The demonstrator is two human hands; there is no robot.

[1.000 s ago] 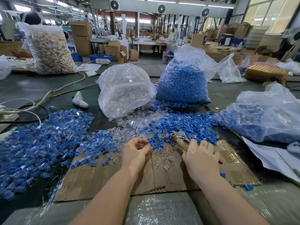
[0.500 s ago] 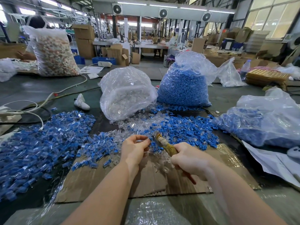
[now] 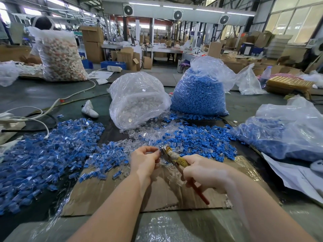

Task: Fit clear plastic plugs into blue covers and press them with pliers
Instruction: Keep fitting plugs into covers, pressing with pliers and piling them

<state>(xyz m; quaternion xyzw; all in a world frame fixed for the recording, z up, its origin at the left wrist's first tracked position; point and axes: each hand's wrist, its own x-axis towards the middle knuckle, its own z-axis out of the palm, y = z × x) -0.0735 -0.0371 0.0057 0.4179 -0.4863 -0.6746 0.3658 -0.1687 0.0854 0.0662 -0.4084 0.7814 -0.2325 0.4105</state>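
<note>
Right hand (image 3: 204, 169) gripped pliers (image 3: 174, 157), nose up-left toward left hand (image 3: 145, 160) pinching small part; cardboard (image 3: 157, 194) mat, factory floor.

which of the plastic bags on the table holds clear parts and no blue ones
The middle bag, straight beyond the left hand. It holds only clear plugs; the bags to its right are full of blue covers.

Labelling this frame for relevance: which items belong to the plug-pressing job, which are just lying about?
In use:
left hand pinching a small part
right hand gripping yellow-handled pliers
loose clear plastic plugs
loose blue plastic covers

Lying about:
white cable
bag of pale pinkish parts
white paper sheets
</note>
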